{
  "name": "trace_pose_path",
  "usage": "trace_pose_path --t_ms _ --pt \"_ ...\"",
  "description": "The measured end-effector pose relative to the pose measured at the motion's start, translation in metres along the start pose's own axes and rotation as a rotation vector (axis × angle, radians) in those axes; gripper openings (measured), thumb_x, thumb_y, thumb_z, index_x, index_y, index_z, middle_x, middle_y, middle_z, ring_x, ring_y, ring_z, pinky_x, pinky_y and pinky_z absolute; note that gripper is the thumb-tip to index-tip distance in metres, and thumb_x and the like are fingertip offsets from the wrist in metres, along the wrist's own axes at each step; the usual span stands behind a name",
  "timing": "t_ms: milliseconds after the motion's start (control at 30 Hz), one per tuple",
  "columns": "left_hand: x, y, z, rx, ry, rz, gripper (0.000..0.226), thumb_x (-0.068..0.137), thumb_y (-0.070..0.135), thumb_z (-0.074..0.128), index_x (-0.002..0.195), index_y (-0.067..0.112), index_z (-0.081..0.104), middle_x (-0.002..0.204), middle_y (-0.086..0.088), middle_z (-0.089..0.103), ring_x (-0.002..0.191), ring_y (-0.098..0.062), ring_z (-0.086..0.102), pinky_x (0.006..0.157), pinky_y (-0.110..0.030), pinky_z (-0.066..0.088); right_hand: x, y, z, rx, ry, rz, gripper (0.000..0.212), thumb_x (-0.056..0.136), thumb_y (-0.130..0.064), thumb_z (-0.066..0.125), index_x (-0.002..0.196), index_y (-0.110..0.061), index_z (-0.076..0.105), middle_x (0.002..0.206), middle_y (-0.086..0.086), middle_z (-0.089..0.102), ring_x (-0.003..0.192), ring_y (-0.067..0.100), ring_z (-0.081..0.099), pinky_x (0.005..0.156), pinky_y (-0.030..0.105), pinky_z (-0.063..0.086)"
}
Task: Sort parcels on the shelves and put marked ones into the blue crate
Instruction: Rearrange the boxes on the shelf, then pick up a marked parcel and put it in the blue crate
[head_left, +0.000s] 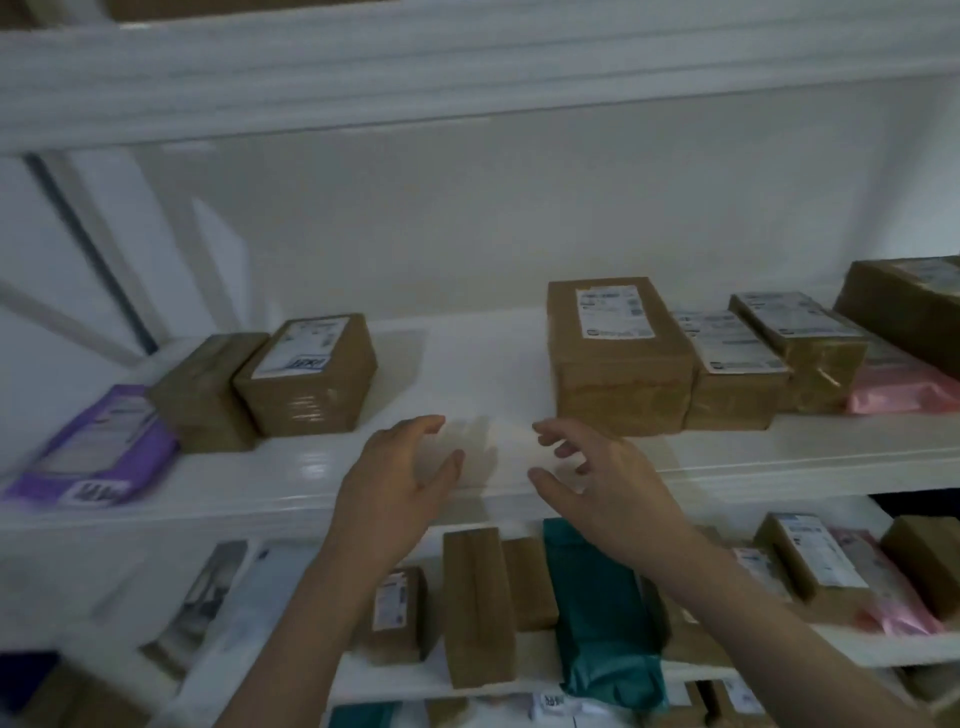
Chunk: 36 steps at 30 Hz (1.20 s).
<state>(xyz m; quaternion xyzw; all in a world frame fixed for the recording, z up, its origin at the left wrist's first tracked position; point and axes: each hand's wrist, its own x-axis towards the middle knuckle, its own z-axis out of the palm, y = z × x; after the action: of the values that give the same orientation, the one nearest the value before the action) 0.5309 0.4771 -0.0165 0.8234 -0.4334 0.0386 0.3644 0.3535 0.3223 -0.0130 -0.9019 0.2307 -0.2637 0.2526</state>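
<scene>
Both my hands reach over the front edge of the middle white shelf, in a gap between parcels. My left hand has its fingers loosely spread and holds nothing. My right hand faces it with relaxed, slightly bent fingers, also holding nothing. Left of the gap stands a brown box with a white label and a dark handwritten mark. Right of the gap stands a taller brown labelled box. A purple mailer bag with a marked sticker lies at the far left. The blue crate is not in view.
More brown boxes and a pink mailer fill the shelf's right end. The shelf below holds upright brown boxes, a teal bag, pink and white mailers. Another shelf edge runs overhead.
</scene>
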Motion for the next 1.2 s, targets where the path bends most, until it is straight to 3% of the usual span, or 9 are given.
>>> trace_pose_path --t_ms 133,233,367,500,667,833,1000,1100,1200 --pt "-0.016 -0.049 -0.061 -0.055 0.112 -0.100 0.028 0.094 0.043 0.066 0.120 0.033 0.067 0.109 0.020 0.067 0.100 -0.003 0.062 0.085 -0.032 0.052 0.025 -0.049 0.042 0.055 -0.009 -0.059 0.046 0.091 -0.043 0.065 0.135 -0.035 0.051 0.119 -0.023 0.056 0.104 -0.001 0.053 0.090 0.027 0.051" --pt "-0.017 -0.085 -0.096 -0.040 0.167 -0.161 0.032 0.095 0.042 0.065 0.123 0.029 0.066 0.108 0.018 0.066 0.098 -0.009 0.064 0.081 -0.038 0.055 0.045 -0.083 0.075 0.057 -0.003 -0.063 0.050 0.090 -0.044 0.066 0.136 -0.033 0.051 0.122 -0.019 0.057 0.103 0.001 0.054 0.090 0.028 0.052" --pt "-0.012 -0.118 -0.115 -0.035 0.146 -0.164 0.042 0.094 0.042 0.063 0.132 0.024 0.063 0.117 0.010 0.069 0.098 -0.011 0.065 0.085 -0.037 0.055 0.074 -0.120 0.111 0.029 0.002 -0.037 0.060 0.089 -0.045 0.067 0.142 -0.029 0.046 0.129 -0.014 0.055 0.106 0.002 0.053 0.092 0.028 0.050" --pt "-0.005 -0.136 -0.118 -0.015 0.076 -0.142 0.038 0.093 0.040 0.065 0.128 0.026 0.059 0.100 0.003 0.071 0.081 -0.012 0.063 0.075 -0.037 0.054 0.100 -0.138 0.138 0.036 -0.009 0.020 0.071 0.087 -0.045 0.069 0.148 -0.022 0.040 0.136 -0.005 0.053 0.113 0.010 0.054 0.091 0.028 0.047" --pt "0.010 -0.140 -0.117 0.018 0.058 -0.133 0.055 0.092 0.041 0.064 0.141 0.025 0.046 0.120 0.008 0.065 0.097 -0.016 0.064 0.079 -0.031 0.048 0.119 -0.139 0.149 0.032 -0.030 0.051 0.080 0.086 -0.044 0.071 0.152 -0.019 0.034 0.142 0.000 0.050 0.123 0.016 0.052 0.097 0.032 0.045" --pt "0.029 -0.141 -0.109 0.048 0.054 -0.189 0.046 0.094 0.048 0.063 0.130 0.022 0.051 0.104 0.011 0.067 0.099 -0.014 0.065 0.073 -0.029 0.043 0.126 -0.137 0.144 0.016 -0.044 0.018 0.071 0.085 -0.043 0.072 0.146 -0.021 0.042 0.138 0.001 0.053 0.119 0.016 0.054 0.094 0.033 0.046" --pt "0.029 -0.136 -0.105 0.055 0.007 -0.123 0.045 0.094 0.046 0.063 0.132 0.025 0.049 0.103 0.013 0.066 0.083 -0.007 0.059 0.059 -0.016 0.034 0.125 -0.130 0.133 0.093 -0.086 0.044 0.059 0.084 -0.038 0.072 0.137 -0.025 0.049 0.130 -0.006 0.057 0.110 0.012 0.056 0.090 0.038 0.052" --pt "0.014 -0.128 -0.106 0.030 -0.024 -0.061 0.041 0.094 0.044 0.063 0.130 0.031 0.048 0.100 0.014 0.063 0.079 -0.003 0.058 0.064 -0.023 0.046 0.112 -0.126 0.125 0.143 -0.088 0.070 0.059 0.083 -0.043 0.071 0.136 -0.030 0.048 0.126 -0.010 0.057 0.105 0.009 0.058 0.090 0.044 0.054" --pt "-0.012 -0.117 -0.110 -0.013 -0.089 -0.026 0.041 0.093 0.048 0.060 0.129 0.046 0.040 0.103 0.020 0.059 0.087 0.001 0.057 0.072 -0.020 0.047 0.083 -0.124 0.114 0.131 -0.063 0.050 0.057 0.085 -0.047 0.069 0.135 -0.034 0.047 0.126 -0.015 0.057 0.108 0.003 0.056 0.092 0.036 0.054"
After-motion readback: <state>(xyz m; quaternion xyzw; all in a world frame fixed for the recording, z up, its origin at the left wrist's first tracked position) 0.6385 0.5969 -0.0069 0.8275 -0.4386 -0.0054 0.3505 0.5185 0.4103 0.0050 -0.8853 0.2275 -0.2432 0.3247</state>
